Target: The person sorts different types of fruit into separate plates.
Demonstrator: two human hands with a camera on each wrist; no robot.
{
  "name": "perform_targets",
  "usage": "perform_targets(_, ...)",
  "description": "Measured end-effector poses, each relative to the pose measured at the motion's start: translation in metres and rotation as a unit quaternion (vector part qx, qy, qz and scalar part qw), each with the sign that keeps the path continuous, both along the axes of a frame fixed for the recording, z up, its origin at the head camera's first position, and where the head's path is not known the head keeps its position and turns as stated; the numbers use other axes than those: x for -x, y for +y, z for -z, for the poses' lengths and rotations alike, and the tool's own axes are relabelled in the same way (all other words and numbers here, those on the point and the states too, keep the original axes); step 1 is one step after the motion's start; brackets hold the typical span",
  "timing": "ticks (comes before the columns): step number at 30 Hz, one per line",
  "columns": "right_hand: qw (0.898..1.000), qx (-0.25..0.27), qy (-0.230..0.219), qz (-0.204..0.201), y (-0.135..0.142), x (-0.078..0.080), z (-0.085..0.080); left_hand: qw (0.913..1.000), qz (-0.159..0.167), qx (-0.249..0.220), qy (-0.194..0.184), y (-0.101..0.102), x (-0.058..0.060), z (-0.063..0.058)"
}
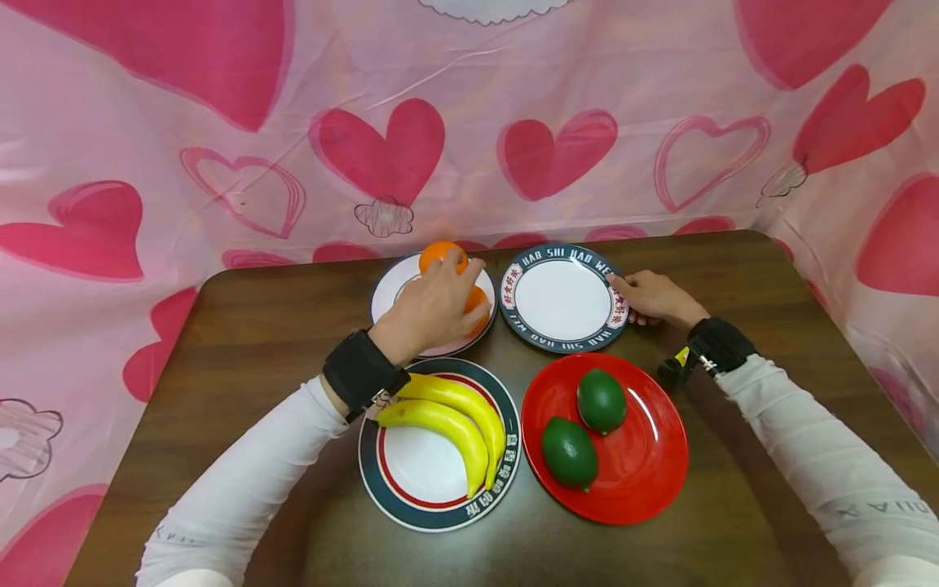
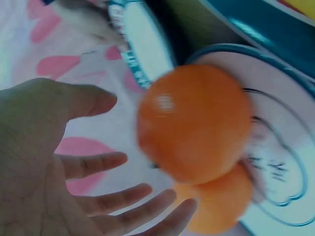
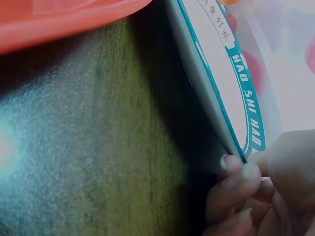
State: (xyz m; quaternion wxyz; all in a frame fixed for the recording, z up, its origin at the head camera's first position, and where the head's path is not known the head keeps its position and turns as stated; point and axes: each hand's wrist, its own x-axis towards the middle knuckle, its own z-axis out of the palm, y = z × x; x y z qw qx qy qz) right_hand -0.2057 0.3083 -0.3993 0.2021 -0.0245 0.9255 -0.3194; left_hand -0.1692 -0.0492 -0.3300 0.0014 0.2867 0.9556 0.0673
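My left hand [image 1: 429,314] hovers over two oranges on a pink-and-white plate [image 1: 385,300] at the back. In the left wrist view its fingers are spread, with a gap between the thumb and the nearer orange [image 2: 197,123]. The other orange [image 2: 221,204] lies partly hidden behind it. To the right, my right hand [image 1: 655,295] pinches the rim of a white plate [image 1: 562,300] with a dark lettered border. The right wrist view shows the thumb on top of this rim [image 3: 248,108] and fingers curled beneath.
Two yellow bananas [image 1: 447,424] lie on a dark-rimmed plate [image 1: 418,518] in front. Beside it, a red plate [image 1: 641,481] holds two green lemon-shaped fruits [image 1: 601,401]. All stand on a brown wooden table [image 1: 279,326], with a heart-patterned cloth [image 1: 249,187] behind.
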Motion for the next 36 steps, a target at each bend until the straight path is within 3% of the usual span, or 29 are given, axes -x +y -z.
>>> perform_targets(4,1.0,0.003,-0.005,0.003,-0.004,-0.001,-0.002,0.9988,-0.007,0.03,-0.038,-0.002,0.005,0.014)
perform_targets(14,0.999,-0.037,0.008,0.007,-0.01,0.003,0.001,0.997,0.012,0.042,-0.064,0.001,0.012,0.036)
perform_targets(21,0.997,-0.066,0.029,0.01,-0.008,0.003,0.0,0.998,0.04,0.039,-0.031,0.008,0.017,0.042)
perform_targets(28,0.996,-0.08,0.04,0.004,-0.009,0.002,0.003,0.9956,0.053,0.076,0.017,0.008,0.017,0.044)
perform_targets(36,0.994,-0.099,0.054,-0.001,-0.012,0.004,0.008,0.9931,0.055,0.099,0.03,0.008,0.017,0.044)
